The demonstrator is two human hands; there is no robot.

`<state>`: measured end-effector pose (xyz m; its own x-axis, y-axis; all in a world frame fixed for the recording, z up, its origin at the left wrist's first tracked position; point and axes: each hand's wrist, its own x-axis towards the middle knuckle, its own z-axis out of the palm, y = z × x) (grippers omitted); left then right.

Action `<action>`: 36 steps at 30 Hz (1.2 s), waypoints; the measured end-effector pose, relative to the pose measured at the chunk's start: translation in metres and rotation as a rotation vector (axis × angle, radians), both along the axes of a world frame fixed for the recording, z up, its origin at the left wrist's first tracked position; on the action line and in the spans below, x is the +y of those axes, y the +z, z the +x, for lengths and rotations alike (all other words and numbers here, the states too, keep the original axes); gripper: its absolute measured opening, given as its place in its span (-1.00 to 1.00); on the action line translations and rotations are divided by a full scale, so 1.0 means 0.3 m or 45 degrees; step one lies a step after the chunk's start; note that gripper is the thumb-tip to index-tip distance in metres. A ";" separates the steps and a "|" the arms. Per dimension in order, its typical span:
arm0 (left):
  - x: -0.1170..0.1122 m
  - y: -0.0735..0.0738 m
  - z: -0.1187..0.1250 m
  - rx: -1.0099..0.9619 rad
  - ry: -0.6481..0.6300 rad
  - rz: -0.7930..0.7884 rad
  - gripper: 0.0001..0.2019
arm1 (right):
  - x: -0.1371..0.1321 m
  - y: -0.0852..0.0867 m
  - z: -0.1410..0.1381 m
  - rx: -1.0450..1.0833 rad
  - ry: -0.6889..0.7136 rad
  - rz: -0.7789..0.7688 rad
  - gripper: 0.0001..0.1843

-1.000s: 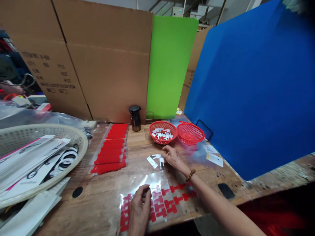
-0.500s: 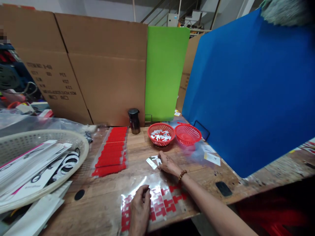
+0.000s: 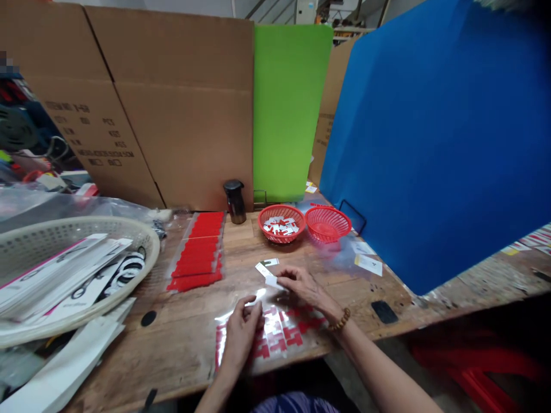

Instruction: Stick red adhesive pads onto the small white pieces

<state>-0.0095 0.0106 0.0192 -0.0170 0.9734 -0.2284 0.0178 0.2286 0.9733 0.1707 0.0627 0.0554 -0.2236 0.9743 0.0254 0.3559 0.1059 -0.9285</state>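
Note:
My right hand [image 3: 303, 287] is closed in a pinch on a small white card [image 3: 272, 281], held above the table. Just beyond it, more white cut-out cards [image 3: 263, 268] lie on the wood. Over the left part of a clear plastic sheet with red shapes [image 3: 278, 335] is my left hand [image 3: 243, 330]. Its fingers are curled in, with thumb and forefinger close together; whatever may be between them is hidden. The sheet lies flat near the table's front edge, partly covered by both hands.
A red basket of white-and-red pieces [image 3: 282, 223] stands beside another red basket [image 3: 328, 225]. Red strips in plastic [image 3: 198, 249] lie left, near a dark jug [image 3: 235, 202]. A large white basket [image 3: 148, 252] fills the left side. A blue panel [image 3: 430, 149] borders the right.
My right hand has drawn back from the cards towards me, lifting one white card. My left hand remains over the sheet, fingers still curled. The view has shifted slightly.

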 end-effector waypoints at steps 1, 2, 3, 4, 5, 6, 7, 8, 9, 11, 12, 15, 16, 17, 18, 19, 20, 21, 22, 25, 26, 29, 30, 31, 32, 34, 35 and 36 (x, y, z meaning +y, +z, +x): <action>0.001 0.014 0.003 -0.078 -0.021 -0.060 -0.53 | -0.033 0.007 -0.004 0.053 0.050 -0.034 -0.85; 0.000 0.029 0.007 -0.149 -0.060 -0.109 -0.53 | -0.064 0.012 -0.009 0.121 0.093 -0.070 -0.86; -0.003 0.043 0.012 -0.196 -0.098 -0.151 -0.54 | -0.092 0.015 -0.014 0.187 0.125 -0.103 -0.87; -0.008 0.057 0.017 -0.239 -0.150 -0.185 -0.58 | -0.117 0.016 -0.018 0.247 0.145 -0.131 -0.87; -0.015 0.070 0.021 -0.278 -0.184 -0.207 -0.62 | -0.138 0.014 -0.021 0.292 0.155 -0.157 -0.85; -0.022 0.080 0.024 -0.305 -0.193 -0.227 -0.65 | -0.156 0.009 -0.021 0.317 0.156 -0.177 -0.83; -0.029 0.088 0.027 -0.325 -0.188 -0.247 -0.67 | -0.172 0.003 -0.019 0.325 0.153 -0.189 -0.81; -0.035 0.094 0.028 -0.339 -0.172 -0.266 -0.69 | -0.186 -0.005 -0.015 0.318 0.146 -0.192 -0.80; -0.041 0.098 0.029 -0.348 -0.152 -0.285 -0.70 | -0.200 -0.015 -0.010 0.302 0.131 -0.185 -0.78; -0.050 0.102 0.028 -0.368 -0.128 -0.314 -0.73 | -0.225 -0.033 0.003 0.240 0.092 -0.143 -0.72; -0.053 0.102 0.028 -0.379 -0.124 -0.327 -0.74 | -0.238 -0.041 0.009 0.199 0.065 -0.107 -0.69; -0.058 0.105 0.029 -0.407 -0.130 -0.367 -0.77 | -0.271 -0.051 0.018 0.079 -0.003 0.030 -0.75; -0.059 0.106 0.030 -0.415 -0.134 -0.378 -0.77 | -0.279 -0.050 0.019 0.046 -0.015 0.075 -0.78; -0.060 0.109 0.032 -0.423 -0.139 -0.389 -0.77 | -0.285 -0.048 0.020 0.021 -0.025 0.110 -0.81; -0.061 0.111 0.034 -0.431 -0.145 -0.401 -0.76 | -0.289 -0.045 0.020 0.006 -0.032 0.134 -0.82; -0.062 0.113 0.035 -0.435 -0.153 -0.419 -0.76 | -0.292 -0.043 0.021 -0.003 -0.035 0.146 -0.84; -0.063 0.116 0.036 -0.436 -0.162 -0.438 -0.75 | -0.293 -0.042 0.022 -0.007 -0.034 0.150 -0.84; -0.065 0.118 0.036 -0.434 -0.173 -0.454 -0.74 | -0.293 -0.041 0.023 -0.004 -0.031 0.147 -0.85; -0.066 0.120 0.036 -0.428 -0.185 -0.469 -0.73 | -0.292 -0.042 0.024 0.002 -0.025 0.139 -0.85; -0.071 0.124 0.033 -0.398 -0.214 -0.493 -0.73 | -0.291 -0.048 0.026 0.028 0.000 0.100 -0.87; -0.073 0.125 0.032 -0.389 -0.222 -0.504 -0.73 | -0.292 -0.050 0.026 0.041 0.008 0.082 -0.87; -0.073 0.121 0.031 -0.379 -0.240 -0.540 -0.71 | -0.299 -0.056 0.025 0.083 0.022 0.028 -0.87; -0.072 0.116 0.031 -0.387 -0.243 -0.541 -0.71 | -0.302 -0.058 0.025 0.096 0.024 0.007 -0.85; -0.069 0.110 0.031 -0.397 -0.239 -0.534 -0.71 | -0.304 -0.062 0.026 0.108 0.020 -0.014 -0.80; -0.066 0.102 0.030 -0.405 -0.226 -0.519 -0.72 | -0.307 -0.066 0.029 0.120 0.008 -0.034 -0.70; -0.055 0.080 0.028 -0.410 -0.173 -0.469 -0.73 | -0.312 -0.078 0.039 0.145 -0.054 -0.064 -0.53; -0.049 0.068 0.026 -0.406 -0.133 -0.438 -0.74 | -0.314 -0.084 0.046 0.142 -0.103 -0.064 -0.53; -0.042 0.055 0.025 -0.400 -0.092 -0.412 -0.75 | -0.316 -0.089 0.053 0.117 -0.158 -0.050 -0.60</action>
